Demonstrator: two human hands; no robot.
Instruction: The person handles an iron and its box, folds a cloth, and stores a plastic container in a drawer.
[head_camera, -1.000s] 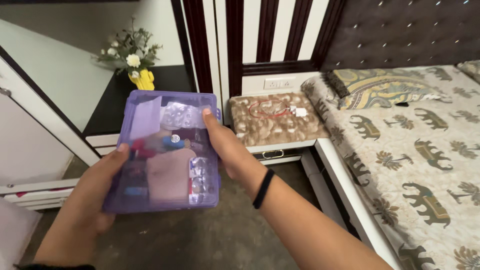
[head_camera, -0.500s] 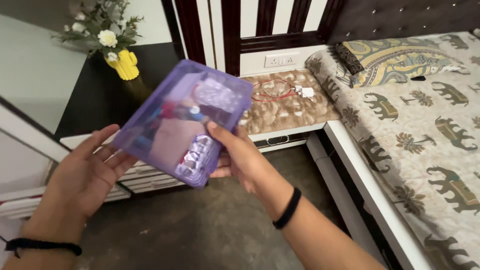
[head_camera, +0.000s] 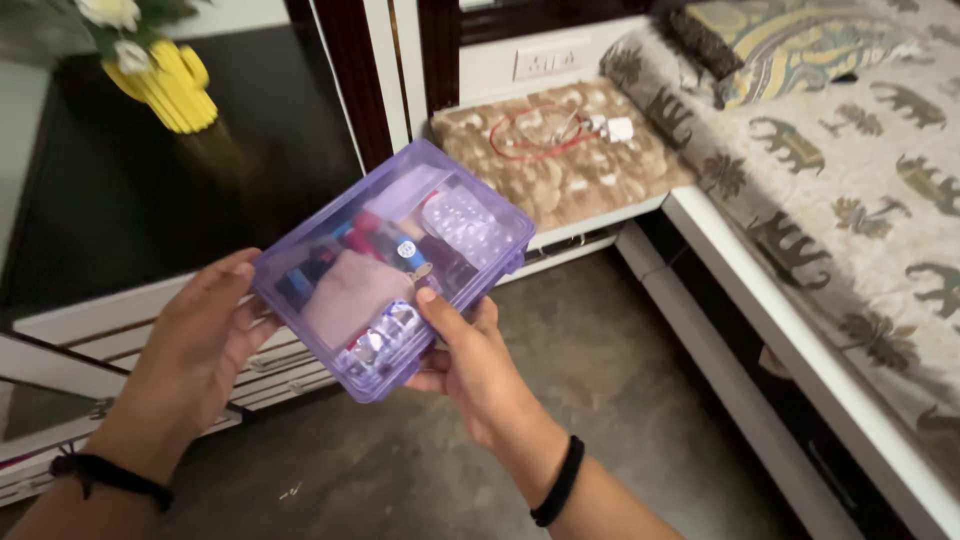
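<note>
I hold a see-through purple plastic box (head_camera: 390, 265) with both hands above the floor. Inside it show blister packs of pills, small tubes and a pinkish packet. My left hand (head_camera: 195, 350) grips its left near edge, fingers under it and thumb on top. My right hand (head_camera: 470, 360) holds the near right corner, thumb pressed on the lid. The box is tilted, with its far corner pointing toward the low cushioned bench (head_camera: 560, 150). A black band sits on each wrist.
A black-topped cabinet (head_camera: 150, 200) with white drawers stands at left, with a yellow vase of flowers (head_camera: 165, 80) on it. A red cable and a white plug (head_camera: 560, 130) lie on the bench. A bed with an elephant-print cover (head_camera: 860, 180) fills the right. Grey floor (head_camera: 620, 400) lies below.
The view has dropped lower and closer. The box has turned and come nearer the cabinet, and my left hand has closed onto its edge after being open beside it.
</note>
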